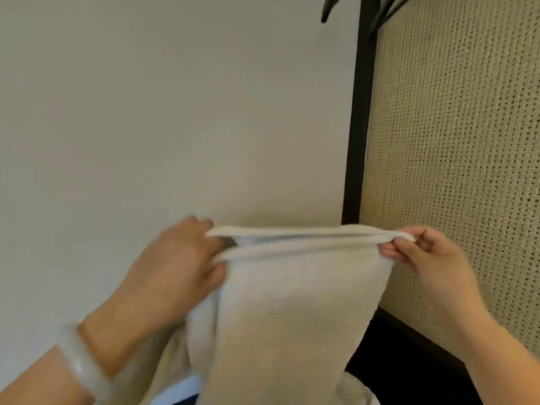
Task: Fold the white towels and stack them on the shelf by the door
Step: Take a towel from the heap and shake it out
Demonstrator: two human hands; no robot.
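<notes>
- Closed on one towel, two grips are seen. The left hand is curled round the left end of the upper edge. The right hand pinches the right end between thumb and fingers.
- One towel is counted, pale and off-white. It is held up in the air in front of the wall, with its upper edge stretched level between the two hands.
- Two layers are shown along that upper edge, with a narrow gap between them near the left hand.
- One pale, glassy bracelet is worn on the left wrist.
- One dark upright post is seen just beside one woven panel to the right.
- The towel's lower end is cut off by the bottom edge, so its full length cannot be told.
- The left fingers are blurred and partly hidden by the cloth.
- Dark shapes at the top are cut off and cannot be identified.
- One bluish-white patch behind the towel cannot be made out.
</notes>
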